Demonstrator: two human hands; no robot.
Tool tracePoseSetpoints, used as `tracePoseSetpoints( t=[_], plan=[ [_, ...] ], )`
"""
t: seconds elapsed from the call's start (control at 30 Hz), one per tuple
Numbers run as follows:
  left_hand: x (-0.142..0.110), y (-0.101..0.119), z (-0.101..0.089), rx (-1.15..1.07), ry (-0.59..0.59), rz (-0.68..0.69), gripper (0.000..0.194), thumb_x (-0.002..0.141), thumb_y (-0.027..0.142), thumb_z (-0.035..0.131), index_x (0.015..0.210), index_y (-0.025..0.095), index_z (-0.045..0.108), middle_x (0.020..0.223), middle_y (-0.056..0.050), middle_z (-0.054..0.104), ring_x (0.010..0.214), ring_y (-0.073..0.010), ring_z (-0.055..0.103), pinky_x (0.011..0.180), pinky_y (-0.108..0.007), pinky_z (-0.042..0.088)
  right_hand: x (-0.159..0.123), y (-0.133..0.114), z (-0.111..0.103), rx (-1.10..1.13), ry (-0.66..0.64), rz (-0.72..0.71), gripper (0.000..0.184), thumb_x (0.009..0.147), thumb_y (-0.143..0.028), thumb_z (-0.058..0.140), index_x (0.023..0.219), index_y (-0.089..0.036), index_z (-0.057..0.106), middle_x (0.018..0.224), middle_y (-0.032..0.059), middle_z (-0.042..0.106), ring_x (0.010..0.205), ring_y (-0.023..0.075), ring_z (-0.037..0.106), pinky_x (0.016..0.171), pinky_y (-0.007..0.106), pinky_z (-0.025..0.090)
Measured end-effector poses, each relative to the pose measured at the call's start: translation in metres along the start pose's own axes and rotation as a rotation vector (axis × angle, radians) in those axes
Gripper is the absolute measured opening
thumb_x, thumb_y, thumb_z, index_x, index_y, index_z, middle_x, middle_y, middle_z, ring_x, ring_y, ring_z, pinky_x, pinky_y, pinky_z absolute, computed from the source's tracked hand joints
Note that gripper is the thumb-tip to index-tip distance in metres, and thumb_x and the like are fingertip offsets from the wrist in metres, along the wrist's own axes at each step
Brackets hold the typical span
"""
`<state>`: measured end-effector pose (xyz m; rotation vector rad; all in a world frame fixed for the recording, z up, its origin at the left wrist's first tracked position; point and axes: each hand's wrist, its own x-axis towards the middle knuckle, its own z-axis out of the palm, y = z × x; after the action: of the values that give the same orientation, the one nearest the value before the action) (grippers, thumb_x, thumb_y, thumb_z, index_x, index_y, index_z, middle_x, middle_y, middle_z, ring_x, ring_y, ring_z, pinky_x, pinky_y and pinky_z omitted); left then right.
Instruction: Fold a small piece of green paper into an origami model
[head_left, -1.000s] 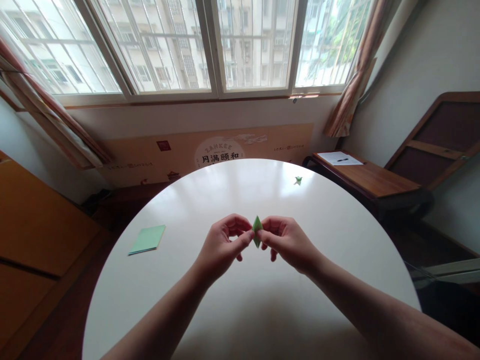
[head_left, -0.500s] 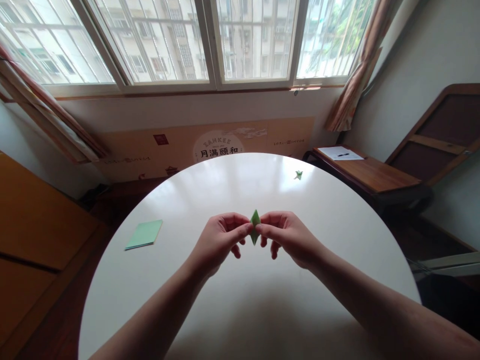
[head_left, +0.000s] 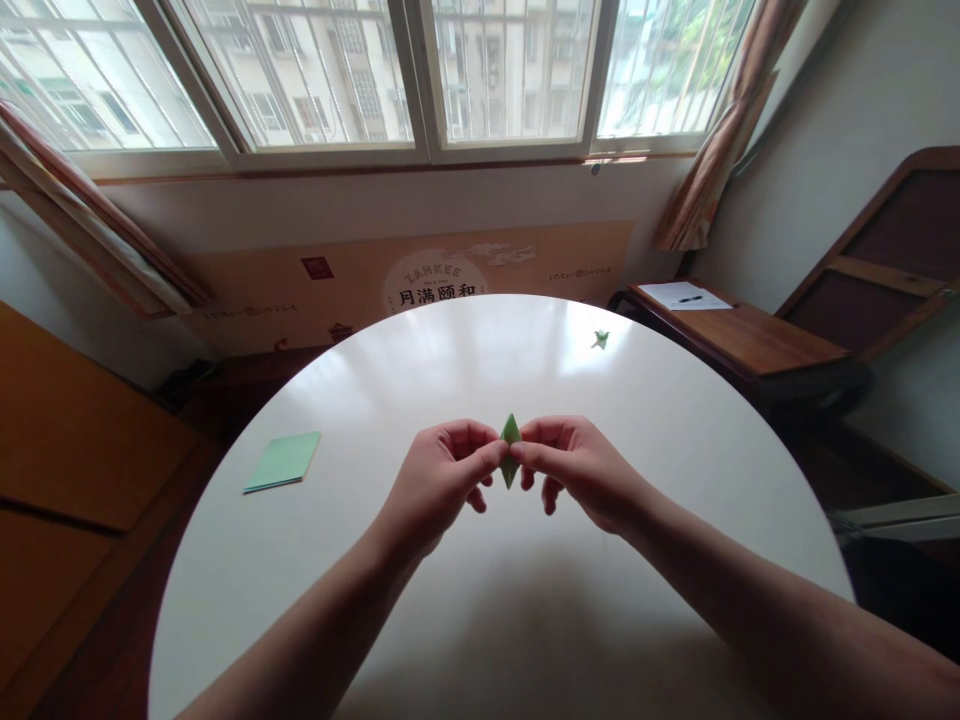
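Note:
A small piece of folded green paper, shaped like a narrow diamond, is held upright above the table. My left hand pinches its left edge between thumb and index finger. On the other side, my right hand pinches the right edge the same way, so the two thumbs nearly meet over the paper's middle. The other fingers of both hands curl below. Parts of the paper's edges are hidden behind the thumbs.
The round white table carries a stack of square green paper at left and a small folded green paper figure at the far right. Beyond it stands a wooden chair bearing a white sheet and a dark pen.
The camera view has shifted slightly, so the surroundings sit a little higher. Both hands keep their pinch on the folded paper, with the thumbs barely moved.

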<state>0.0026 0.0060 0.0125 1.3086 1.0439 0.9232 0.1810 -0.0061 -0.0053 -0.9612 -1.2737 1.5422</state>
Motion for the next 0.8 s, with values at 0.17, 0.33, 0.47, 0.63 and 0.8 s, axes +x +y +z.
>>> tracePoseSetpoints(
  t=[0.17, 0.33, 0.47, 0.63, 0.8],
  plan=[
    [0.0, 0.0003, -0.0017, -0.042, -0.022, -0.031, 0.021, 0.078, 0.035, 0.077, 0.076, 0.014, 0.073, 0.064, -0.001, 0.061, 0.056, -0.0097, 0.051, 0.038, -0.014, 0.043, 0.0, -0.0006, 0.0002, 0.005, 0.031, 0.009, 0.019, 0.079, -0.034, 0.075, 0.08, -0.015, 0.073, 0.073, 0.0037, 0.066, 0.063, 0.0144, 0.06, 0.038, 0.017, 0.045],
    [-0.0008, 0.0032, -0.0047, -0.003, -0.023, -0.016, 0.021, 0.08, 0.035, 0.075, 0.075, 0.014, 0.073, 0.071, -0.003, 0.063, 0.06, -0.0112, 0.052, 0.038, -0.014, 0.043, -0.0007, -0.0019, 0.0016, 0.024, 0.081, 0.003, 0.014, 0.081, -0.03, 0.07, 0.078, -0.016, 0.071, 0.074, 0.0035, 0.068, 0.062, 0.0133, 0.058, 0.038, 0.017, 0.043],
    [-0.0013, 0.0039, -0.0048, 0.109, -0.071, 0.017, 0.022, 0.081, 0.036, 0.073, 0.079, 0.014, 0.074, 0.068, -0.003, 0.063, 0.059, -0.012, 0.053, 0.04, -0.016, 0.046, -0.0014, -0.0028, 0.0023, 0.028, 0.08, -0.004, 0.016, 0.08, -0.032, 0.072, 0.077, -0.016, 0.071, 0.072, 0.0031, 0.067, 0.062, 0.0135, 0.058, 0.04, 0.017, 0.043],
    [-0.0013, 0.0041, -0.0033, 0.164, -0.104, 0.044, 0.02, 0.082, 0.034, 0.07, 0.078, 0.015, 0.074, 0.063, -0.001, 0.06, 0.056, -0.0114, 0.053, 0.039, -0.016, 0.046, -0.0018, -0.0008, 0.0031, -0.001, 0.094, -0.026, 0.018, 0.08, -0.034, 0.073, 0.078, -0.016, 0.07, 0.07, 0.0025, 0.066, 0.062, 0.0139, 0.058, 0.04, 0.018, 0.044],
    [-0.003, 0.0064, -0.003, 0.228, -0.107, 0.05, 0.018, 0.081, 0.032, 0.068, 0.077, 0.015, 0.072, 0.062, 0.0, 0.059, 0.054, -0.0112, 0.052, 0.039, -0.017, 0.047, -0.0028, 0.0013, 0.0052, -0.04, 0.11, -0.062, 0.019, 0.081, -0.034, 0.072, 0.078, -0.016, 0.07, 0.069, 0.0026, 0.066, 0.061, 0.0139, 0.058, 0.042, 0.019, 0.045]
  ],
)
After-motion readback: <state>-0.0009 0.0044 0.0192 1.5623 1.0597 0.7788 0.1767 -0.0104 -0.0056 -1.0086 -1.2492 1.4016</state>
